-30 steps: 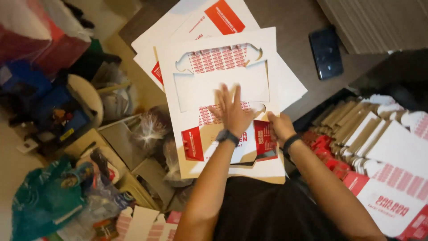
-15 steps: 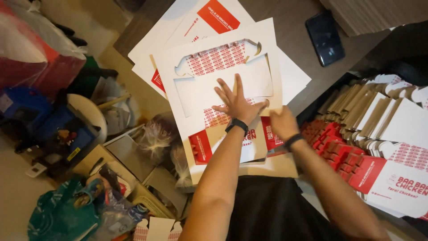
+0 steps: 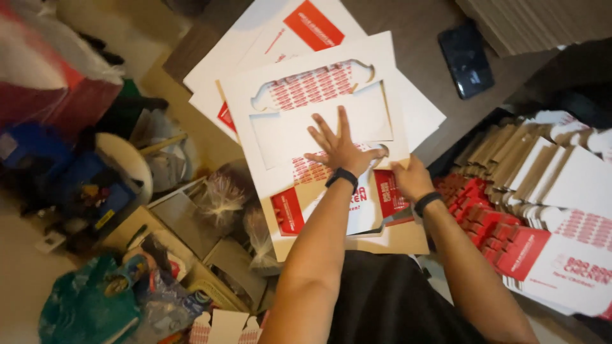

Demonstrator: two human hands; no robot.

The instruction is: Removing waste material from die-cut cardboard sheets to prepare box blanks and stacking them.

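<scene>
A flat white and red die-cut carton sheet lies on a brown table, on top of more such sheets. My left hand lies flat and spread on the sheet's middle, a black band on its wrist. My right hand grips the near right part of the sheet, fingers curled around a red-printed flap. A red-printed panel shows by my left forearm.
A dark phone lies on the table at the back right. Stacked folded red and white cartons fill the right side. Left of the table are plastic bags, a blue crate and a cardboard box.
The view has shifted slightly. My left hand stays flat on the sheet, a little further up it. My right hand has moved onto the sheet's right flap.
</scene>
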